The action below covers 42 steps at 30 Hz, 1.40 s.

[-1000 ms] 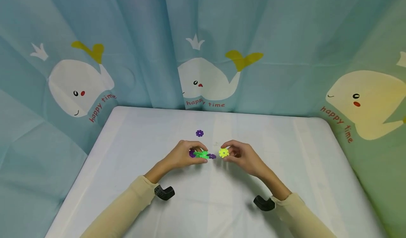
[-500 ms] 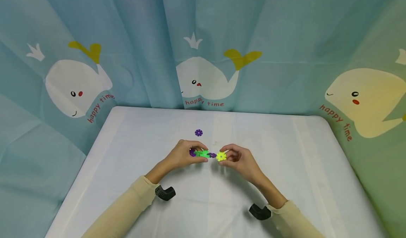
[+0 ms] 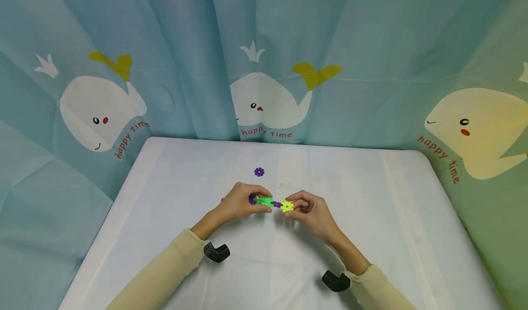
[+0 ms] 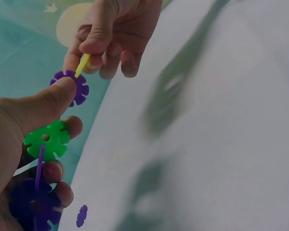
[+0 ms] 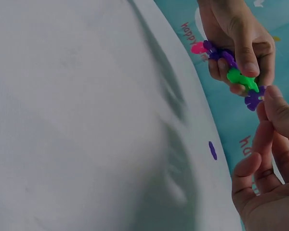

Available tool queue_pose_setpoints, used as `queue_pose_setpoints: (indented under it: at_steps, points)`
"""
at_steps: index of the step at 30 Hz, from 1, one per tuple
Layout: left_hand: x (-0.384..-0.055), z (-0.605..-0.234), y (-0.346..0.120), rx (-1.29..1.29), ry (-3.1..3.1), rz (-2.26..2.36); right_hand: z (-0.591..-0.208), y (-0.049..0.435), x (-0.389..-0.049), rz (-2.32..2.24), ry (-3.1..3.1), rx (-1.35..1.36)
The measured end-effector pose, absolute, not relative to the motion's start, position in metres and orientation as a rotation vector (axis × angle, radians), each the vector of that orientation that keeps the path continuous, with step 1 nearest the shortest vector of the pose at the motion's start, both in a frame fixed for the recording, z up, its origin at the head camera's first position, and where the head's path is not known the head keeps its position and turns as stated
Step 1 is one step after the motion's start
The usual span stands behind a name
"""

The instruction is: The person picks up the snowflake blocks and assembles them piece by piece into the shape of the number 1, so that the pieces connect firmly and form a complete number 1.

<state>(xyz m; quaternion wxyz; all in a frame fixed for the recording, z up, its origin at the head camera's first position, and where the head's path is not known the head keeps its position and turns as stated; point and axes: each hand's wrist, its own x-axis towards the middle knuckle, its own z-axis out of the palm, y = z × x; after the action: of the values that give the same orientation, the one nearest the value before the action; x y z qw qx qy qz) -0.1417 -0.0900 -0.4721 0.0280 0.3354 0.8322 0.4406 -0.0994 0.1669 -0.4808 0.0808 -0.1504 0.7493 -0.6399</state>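
The left hand [image 3: 240,202] is gripping a chain [image 3: 266,202] of notched discs over the table [image 3: 350,177], with its thumb lying on the end purple disc [image 4: 81,90] and a green disc [image 4: 53,144] sitting next along; the right hand [image 3: 309,209] is pinching a yellow disc [image 3: 287,206], whose edge is meeting the purple disc's rim, though I cannot tell whether the notches are interlocking. Misaligned notches could be making the yellow disc skid or twist aside; too hard a push could be loosening the purple-green joint; a loose disc [image 3: 259,172] is lying beyond the hands.
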Motion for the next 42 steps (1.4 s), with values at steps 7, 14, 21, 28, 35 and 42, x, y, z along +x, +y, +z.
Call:
queue_pose_setpoints:
  at_steps: [7,14,21,28,35,42]
  points:
    - [-0.141,-0.473,-0.089,1.049,2.572,1.369,-0.489,0.166,-0.098,-1.990,2.174,-0.441]
    - [-0.141,-0.471,-0.088,1.071,2.563,1.352,-0.490,0.165,-0.096,-1.975,2.227,-0.432]
    - [-0.140,-0.471,-0.087,1.078,2.567,1.347,-0.492,0.164,-0.096,-1.973,2.252,-0.411]
    - [-0.140,-0.472,-0.085,1.077,2.552,1.331,-0.493,0.166,-0.096,-1.961,2.279,-0.420]
    - [-0.140,-0.470,-0.083,1.083,2.560,1.295,-0.491,0.168,-0.095,-1.951,2.272,-0.389]
    - [-0.138,-0.468,-0.083,1.112,2.546,1.295,-0.491,0.169,-0.093,-1.950,2.269,-0.361]
